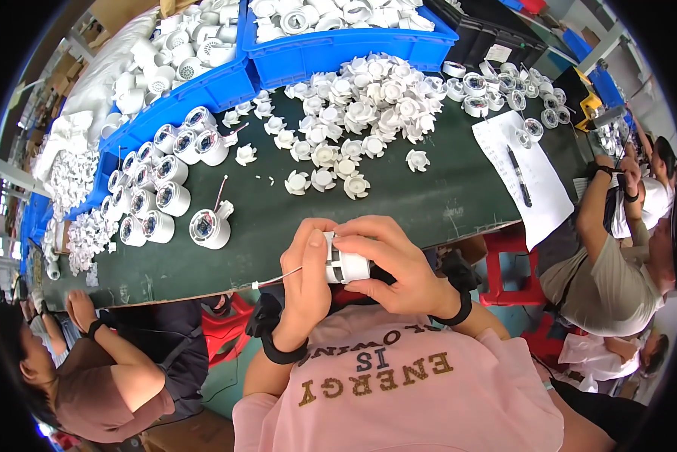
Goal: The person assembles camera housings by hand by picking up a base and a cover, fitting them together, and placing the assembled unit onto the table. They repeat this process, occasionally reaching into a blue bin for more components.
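The white housing (349, 269) sits between my hands at the near edge of the worktop (263, 203), its axis seeming to run left to right. My left hand (308, 273) grips its left end, my right hand (391, 264) its right, so neither is nearer. Its wire (282, 278) trails left; white impellers (353, 187) lie beyond.

This is a factory workshop for assembling small parts. A long green table (267, 218) carries a heap of matching white fan wheels (376, 102) and a cluster of round white housings (171, 198), with blue plastic crates (316, 56) full of white pieces behind. Other people work nearby, one person (112, 392) at the left and another person (609, 279) at the right. Red plastic stools (502, 242) and stacked cardboard boxes (67, 71) also mark a production floor.
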Demonstrator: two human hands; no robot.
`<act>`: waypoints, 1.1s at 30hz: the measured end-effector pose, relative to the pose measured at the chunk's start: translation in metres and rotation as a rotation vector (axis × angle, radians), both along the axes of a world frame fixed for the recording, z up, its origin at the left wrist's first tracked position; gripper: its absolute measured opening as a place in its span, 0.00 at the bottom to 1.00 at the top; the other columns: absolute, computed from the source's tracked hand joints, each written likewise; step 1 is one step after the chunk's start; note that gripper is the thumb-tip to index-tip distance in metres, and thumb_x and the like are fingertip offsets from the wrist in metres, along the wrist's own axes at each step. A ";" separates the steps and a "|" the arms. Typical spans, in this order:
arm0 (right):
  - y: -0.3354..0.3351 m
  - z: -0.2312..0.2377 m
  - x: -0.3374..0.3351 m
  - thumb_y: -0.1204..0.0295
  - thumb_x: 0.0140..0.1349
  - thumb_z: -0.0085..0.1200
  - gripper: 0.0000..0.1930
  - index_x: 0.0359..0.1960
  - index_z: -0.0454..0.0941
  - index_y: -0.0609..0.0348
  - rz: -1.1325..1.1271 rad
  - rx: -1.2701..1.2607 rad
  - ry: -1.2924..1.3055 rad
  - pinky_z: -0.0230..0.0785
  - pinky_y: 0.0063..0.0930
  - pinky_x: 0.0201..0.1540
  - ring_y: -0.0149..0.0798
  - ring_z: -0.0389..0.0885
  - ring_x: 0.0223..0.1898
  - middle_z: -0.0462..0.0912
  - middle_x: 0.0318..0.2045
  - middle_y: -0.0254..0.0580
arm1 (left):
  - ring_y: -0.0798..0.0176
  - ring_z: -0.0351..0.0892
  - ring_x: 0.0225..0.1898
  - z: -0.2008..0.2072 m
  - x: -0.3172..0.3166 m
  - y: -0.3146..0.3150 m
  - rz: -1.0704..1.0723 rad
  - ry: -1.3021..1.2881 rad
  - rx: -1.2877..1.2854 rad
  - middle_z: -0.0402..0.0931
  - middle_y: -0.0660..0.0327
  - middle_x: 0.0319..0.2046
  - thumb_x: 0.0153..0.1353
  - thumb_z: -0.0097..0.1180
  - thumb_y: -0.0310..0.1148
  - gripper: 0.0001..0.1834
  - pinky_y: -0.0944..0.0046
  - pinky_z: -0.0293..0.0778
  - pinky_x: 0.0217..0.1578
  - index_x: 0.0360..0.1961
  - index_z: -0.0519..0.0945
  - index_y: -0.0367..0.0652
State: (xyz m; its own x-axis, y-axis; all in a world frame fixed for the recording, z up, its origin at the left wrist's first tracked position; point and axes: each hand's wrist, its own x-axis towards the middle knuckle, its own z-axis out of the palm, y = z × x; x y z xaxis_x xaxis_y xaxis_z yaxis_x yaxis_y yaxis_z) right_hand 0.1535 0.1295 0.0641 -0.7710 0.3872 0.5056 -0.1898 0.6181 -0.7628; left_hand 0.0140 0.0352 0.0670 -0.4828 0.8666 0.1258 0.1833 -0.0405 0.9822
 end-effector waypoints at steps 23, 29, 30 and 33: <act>0.005 -0.012 -0.024 0.78 0.51 0.50 0.36 0.65 0.53 0.67 -0.036 -0.108 0.138 0.45 0.43 0.67 0.56 0.53 0.66 0.54 0.64 0.58 | 0.68 0.71 0.30 -0.016 0.002 0.031 -0.014 -0.050 0.158 0.73 0.56 0.29 0.69 0.38 0.38 0.16 0.66 0.68 0.29 0.42 0.72 0.36; -0.003 -0.044 -0.003 0.81 0.55 0.55 0.32 0.63 0.58 0.62 -0.277 -0.350 0.033 0.65 0.26 0.53 0.36 0.67 0.55 0.64 0.56 0.45 | 0.52 0.72 0.50 -0.007 0.005 0.026 -0.258 0.320 -0.069 0.68 0.46 0.49 0.58 0.59 0.40 0.36 0.59 0.68 0.51 0.61 0.58 0.33; -0.003 -0.051 -0.002 0.82 0.55 0.56 0.31 0.62 0.60 0.61 -0.339 -0.277 0.028 0.66 0.25 0.52 0.34 0.67 0.54 0.65 0.54 0.43 | 0.47 0.70 0.54 -0.001 0.005 0.021 -0.373 0.480 -0.032 0.65 0.42 0.54 0.54 0.63 0.40 0.42 0.57 0.67 0.54 0.63 0.55 0.32; 0.003 -0.068 0.013 0.81 0.49 0.60 0.24 0.49 0.69 0.57 -0.427 -0.579 0.106 0.69 0.25 0.44 0.31 0.72 0.42 0.71 0.44 0.39 | 0.41 0.67 0.57 0.034 -0.034 0.032 -0.661 0.479 -0.227 0.66 0.40 0.54 0.51 0.66 0.42 0.42 0.54 0.67 0.54 0.60 0.61 0.28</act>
